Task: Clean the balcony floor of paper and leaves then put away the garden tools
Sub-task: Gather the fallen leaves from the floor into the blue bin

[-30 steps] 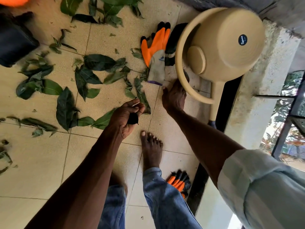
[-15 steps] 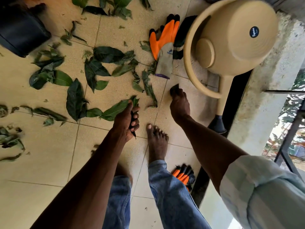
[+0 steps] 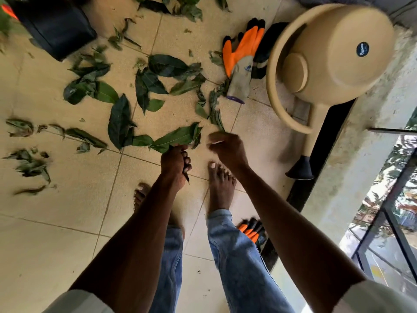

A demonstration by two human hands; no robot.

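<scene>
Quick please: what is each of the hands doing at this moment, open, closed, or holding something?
Left hand: closed, holding leaves.
Right hand: blurred by motion, state cannot be told.

Both bare arms reach down from pale sleeves toward the right foot [image 3: 220, 186]. The left hand [image 3: 175, 162], just left of its toes, is curled around dark leaves; the blurred right hand [image 3: 226, 149] hovers above them.

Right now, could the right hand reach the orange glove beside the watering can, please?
Probably yes: the right hand is low, and only bare tile and small leaves lie before the orange glove.
</scene>
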